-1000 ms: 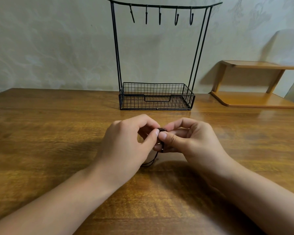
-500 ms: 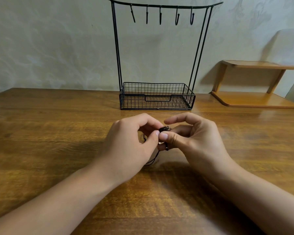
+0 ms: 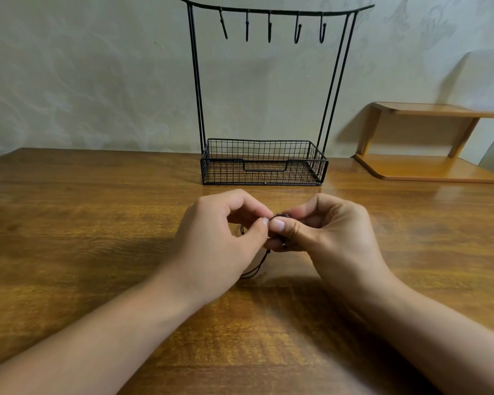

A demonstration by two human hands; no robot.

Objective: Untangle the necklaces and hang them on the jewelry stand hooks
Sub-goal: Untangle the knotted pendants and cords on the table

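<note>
One head-worn camera is looking forward and down over both forearms, sitting close above the left hand and right hand. It is facing the wall, taking in the jewelry stand beyond the grip and the table around it.

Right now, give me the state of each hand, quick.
Left hand: closed, pinching the cord.
Right hand: closed, pinching the same cord at the tangle.
</note>
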